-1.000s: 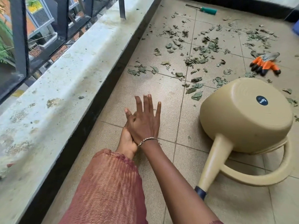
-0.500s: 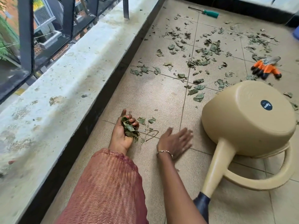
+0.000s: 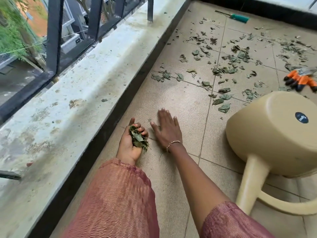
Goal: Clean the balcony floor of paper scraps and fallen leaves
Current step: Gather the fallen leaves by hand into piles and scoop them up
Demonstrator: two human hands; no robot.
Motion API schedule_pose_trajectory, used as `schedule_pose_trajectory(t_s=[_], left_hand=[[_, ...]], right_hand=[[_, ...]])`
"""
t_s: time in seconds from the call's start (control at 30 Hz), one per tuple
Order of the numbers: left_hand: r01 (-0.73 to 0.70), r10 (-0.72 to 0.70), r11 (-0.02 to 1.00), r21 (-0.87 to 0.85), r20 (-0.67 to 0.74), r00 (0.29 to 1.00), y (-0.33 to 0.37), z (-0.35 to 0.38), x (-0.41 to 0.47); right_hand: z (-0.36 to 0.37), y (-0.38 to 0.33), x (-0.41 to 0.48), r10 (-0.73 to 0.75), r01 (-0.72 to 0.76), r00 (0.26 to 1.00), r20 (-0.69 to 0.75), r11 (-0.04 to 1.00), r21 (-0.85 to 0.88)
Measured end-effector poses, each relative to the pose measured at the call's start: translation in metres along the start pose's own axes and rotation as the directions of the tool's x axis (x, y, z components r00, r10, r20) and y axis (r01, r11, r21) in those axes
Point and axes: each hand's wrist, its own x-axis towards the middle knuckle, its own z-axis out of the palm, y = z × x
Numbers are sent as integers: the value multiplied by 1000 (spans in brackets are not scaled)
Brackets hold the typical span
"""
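Left hand [image 3: 129, 146] curled round gathered leaves [image 3: 138, 139], right hand [image 3: 167, 130] spread flat, fingertips [image 3: 162, 112] blurred, watering can [image 3: 267, 140] cut off

Leaves [image 3: 229, 59] lie ahead — watering can [image 3: 271, 134] right, ledge [image 3: 77, 109] left, perhaps gloves [image 3: 301, 79] beyond it.

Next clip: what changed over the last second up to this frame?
The hands came apart: the left hand turned palm up, gripping a bunch of leaves. The right hand swung out right, then back beside it, flat on the floor. The watering can, orange gloves, screwdriver and farther scattered leaves stayed put.
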Motion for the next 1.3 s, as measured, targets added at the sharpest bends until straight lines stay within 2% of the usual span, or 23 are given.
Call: schedule_pose_trajectory(t_s=[0.13,0.23,0.3,0.33,0.37,0.4,0.43,0.47,0.5,0.57,0.63,0.7,0.87,0.93,1.0,1.07,1.23,1.3], left_hand=[[6,-5,1000,18,-20,1000,-2,-3,3],[18,-18,1000,11,-22,1000,-6,-3,2],[35,-35,999,-6,-14,999,-6,-1,1],[36,-36,999,-15,-8,999,-6,0,1],[36,-36,999,-16,-2,999,-7,0,1],[34,-34,999,-8,15,999,-7,0,2],[32,-32,999,-4,38,999,-7,0,3],[28,-28,1000,-8,66,997,-8,-1,4],[32,-30,999,-17,94,995,-9,-3,6],[31,-27,999,-27,129,991,-9,-6,7],[20,-15,999,-35,135,991,-7,-9,8],[11,-5,999,-41,137,991,-6,-10,8],[19,-17,1000,-11,133,991,-6,-10,2],[34,-30,999,-29,126,992,-6,-10,1],[31,-22,997,-65,130,991,-5,-11,1],[24,-14,996,-86,124,992,-4,-12,1],[42,-42,999,20,11,999,-7,-4,-5],[59,-59,998,39,-7,998,-11,-3,-5]], right_hand=[[-4,-2,-9,-242,241,968,64,970,26],[-12,5,-32,-284,272,958,42,945,183],[-15,8,-51,-93,112,993,-71,928,356],[-15,8,-59,93,4,979,-180,879,476],[-14,7,-66,307,-100,917,-255,796,597],[-11,5,-72,480,-193,835,-269,713,674],[-8,2,-78,559,-264,791,-248,678,686],[-2,-2,-83,543,-322,809,-223,728,605],[5,-6,-89,466,-341,866,-179,814,471],[18,-11,-96,306,-286,944,-119,945,161],[25,-11,-92,259,-261,960,-109,965,-1],[25,-11,-80,209,-215,975,-79,974,-69],[14,-7,-54,18,-19,999,-32,999,-45],[14,-9,-59,-24,27,999,-37,995,93],[15,-11,-68,9,19,995,-99,960,279],[17,-13,-76,59,-1,987,-148,931,364],[18,-10,-86,41,6,956,-290,987,160],[19,-14,-84,134,-47,899,-416,976,212]])
